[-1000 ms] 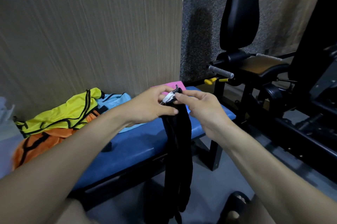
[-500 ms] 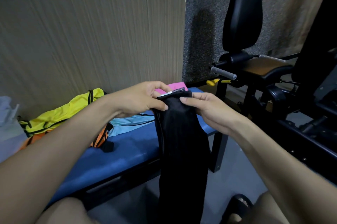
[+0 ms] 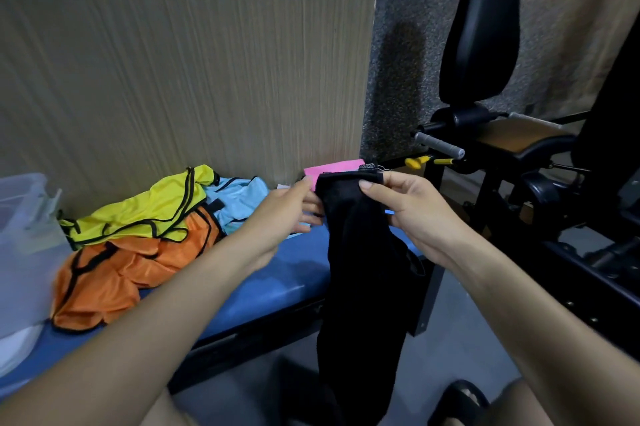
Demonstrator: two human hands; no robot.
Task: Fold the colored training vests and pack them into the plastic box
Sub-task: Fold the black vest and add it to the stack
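A black vest (image 3: 360, 273) hangs in front of the blue bench (image 3: 263, 273), its top edge held up over the bench's right end. My right hand (image 3: 412, 214) pinches that top edge between thumb and fingers. My left hand (image 3: 291, 207) holds the vest's left edge with thumb above and fingers below. On the bench lie a yellow vest (image 3: 145, 207), an orange vest (image 3: 124, 269), a light blue vest (image 3: 239, 200) and a pink vest (image 3: 332, 167) by the wall. The clear plastic box (image 3: 24, 235) stands at the bench's left end.
A wood-panel wall runs behind the bench. A black exercise machine (image 3: 519, 148) with a padded seat, grey handle and yellow knob fills the right side. The grey floor lies below, with my dark shoe (image 3: 460, 398) at the bottom edge.
The hands have spread apart along the black vest's top edge, opening it wider. The white label is no longer visible. The view has shifted left, bringing the plastic box into sight.
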